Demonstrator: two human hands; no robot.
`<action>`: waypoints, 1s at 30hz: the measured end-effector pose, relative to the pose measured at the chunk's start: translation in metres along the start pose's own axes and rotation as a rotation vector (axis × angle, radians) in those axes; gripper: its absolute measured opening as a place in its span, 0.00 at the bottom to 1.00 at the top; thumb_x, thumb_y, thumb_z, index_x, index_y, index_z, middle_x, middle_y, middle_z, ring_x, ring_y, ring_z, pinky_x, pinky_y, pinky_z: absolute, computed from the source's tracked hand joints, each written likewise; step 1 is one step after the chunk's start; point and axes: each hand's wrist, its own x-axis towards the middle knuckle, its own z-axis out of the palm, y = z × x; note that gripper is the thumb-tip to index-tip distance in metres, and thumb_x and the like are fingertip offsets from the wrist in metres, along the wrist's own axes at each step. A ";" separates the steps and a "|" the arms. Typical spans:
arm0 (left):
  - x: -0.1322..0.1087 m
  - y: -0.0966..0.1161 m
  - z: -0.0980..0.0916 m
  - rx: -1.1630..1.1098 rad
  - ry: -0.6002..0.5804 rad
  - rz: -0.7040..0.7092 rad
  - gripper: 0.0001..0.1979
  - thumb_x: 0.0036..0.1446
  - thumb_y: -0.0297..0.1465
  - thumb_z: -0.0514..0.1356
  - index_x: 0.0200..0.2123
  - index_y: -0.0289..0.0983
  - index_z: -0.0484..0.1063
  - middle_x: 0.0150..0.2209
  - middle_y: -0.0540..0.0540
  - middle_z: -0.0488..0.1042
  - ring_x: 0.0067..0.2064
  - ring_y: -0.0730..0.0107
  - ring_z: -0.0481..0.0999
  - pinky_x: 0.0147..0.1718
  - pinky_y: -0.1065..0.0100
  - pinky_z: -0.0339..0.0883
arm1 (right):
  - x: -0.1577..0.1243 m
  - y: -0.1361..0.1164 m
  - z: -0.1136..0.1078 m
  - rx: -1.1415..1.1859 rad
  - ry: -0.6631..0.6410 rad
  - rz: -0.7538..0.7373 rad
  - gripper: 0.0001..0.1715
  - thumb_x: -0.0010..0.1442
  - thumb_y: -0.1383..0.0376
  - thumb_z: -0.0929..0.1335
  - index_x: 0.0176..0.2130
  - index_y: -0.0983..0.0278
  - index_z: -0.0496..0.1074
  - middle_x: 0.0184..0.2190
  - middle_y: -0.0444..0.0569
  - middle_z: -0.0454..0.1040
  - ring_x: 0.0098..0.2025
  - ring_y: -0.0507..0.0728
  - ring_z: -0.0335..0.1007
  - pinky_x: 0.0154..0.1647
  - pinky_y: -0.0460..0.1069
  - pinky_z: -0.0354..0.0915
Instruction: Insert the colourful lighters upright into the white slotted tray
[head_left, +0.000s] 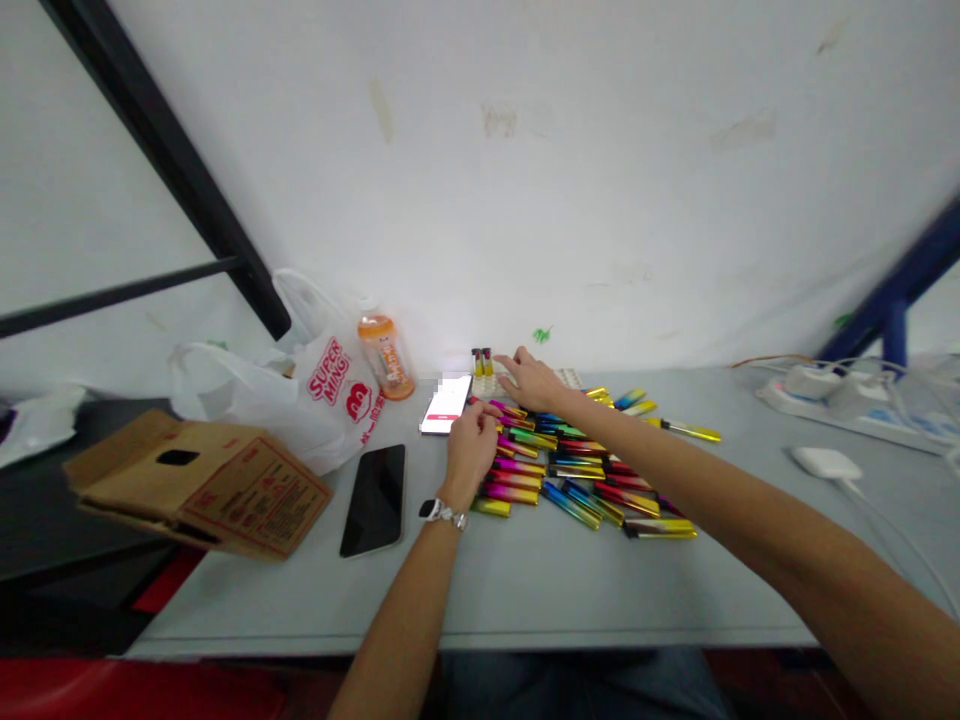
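A spread of shiny metallic pieces that look like slim lighters (574,468), in pink, gold, blue, green and red, lies on the grey table. My left hand (471,448), wearing a watch (442,513), is at the left edge of this pile with its fingers bent together. A small dark-and-red tip shows by its fingertips; the rest of that piece is hidden. Over the back of the pile, my right hand (531,380) has fingers apart, its index finger reaching toward two upright lighters (482,362). These stand at a pale, bumpy tray (568,378), partly covered by my right hand.
Left of the pile are a lit phone (445,402), a dark phone (373,500), an orange bottle (387,358), a white plastic bag (319,400) and an open cardboard box (225,490). A white charger (826,463) and a power strip (862,400) with cables lie right. A wall rises behind.
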 end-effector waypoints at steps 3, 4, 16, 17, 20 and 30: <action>0.001 0.003 -0.003 0.056 -0.005 0.025 0.12 0.54 0.23 0.52 0.34 0.38 0.74 0.32 0.47 0.79 0.35 0.66 0.77 0.38 0.66 0.69 | -0.032 0.000 -0.005 0.092 -0.007 -0.017 0.16 0.65 0.61 0.63 0.47 0.65 0.73 0.43 0.54 0.68 0.42 0.58 0.69 0.48 0.51 0.62; 0.002 0.003 -0.004 0.063 0.002 0.033 0.12 0.53 0.22 0.51 0.34 0.37 0.74 0.33 0.47 0.79 0.36 0.67 0.77 0.39 0.65 0.69 | -0.044 -0.001 -0.006 0.124 -0.010 -0.032 0.13 0.63 0.61 0.65 0.43 0.65 0.74 0.41 0.53 0.68 0.42 0.58 0.69 0.48 0.50 0.61; 0.011 -0.014 -0.021 0.176 0.195 0.049 0.16 0.49 0.18 0.48 0.34 0.36 0.73 0.33 0.45 0.77 0.37 0.65 0.76 0.42 0.64 0.69 | -0.086 -0.022 -0.010 0.152 -0.089 -0.145 0.10 0.58 0.62 0.69 0.40 0.63 0.76 0.39 0.51 0.68 0.39 0.57 0.67 0.42 0.49 0.59; 0.012 -0.016 -0.022 0.190 0.195 0.047 0.16 0.49 0.18 0.48 0.34 0.36 0.73 0.33 0.45 0.77 0.37 0.65 0.76 0.41 0.64 0.69 | -0.080 -0.024 -0.010 0.144 -0.080 -0.142 0.11 0.58 0.62 0.68 0.41 0.63 0.76 0.40 0.51 0.69 0.39 0.57 0.68 0.41 0.49 0.59; 0.015 -0.019 -0.026 0.199 0.199 0.041 0.16 0.49 0.18 0.48 0.34 0.35 0.73 0.33 0.45 0.77 0.36 0.66 0.76 0.41 0.64 0.68 | -0.059 -0.028 -0.008 0.094 -0.098 -0.137 0.14 0.60 0.59 0.67 0.43 0.62 0.77 0.40 0.53 0.71 0.39 0.59 0.70 0.40 0.50 0.60; 0.014 -0.017 -0.026 0.146 0.128 0.052 0.16 0.51 0.17 0.48 0.34 0.35 0.73 0.34 0.45 0.77 0.37 0.66 0.76 0.43 0.64 0.69 | -0.034 -0.025 -0.012 0.082 -0.238 -0.123 0.14 0.55 0.59 0.69 0.40 0.62 0.79 0.35 0.52 0.79 0.35 0.59 0.72 0.33 0.48 0.58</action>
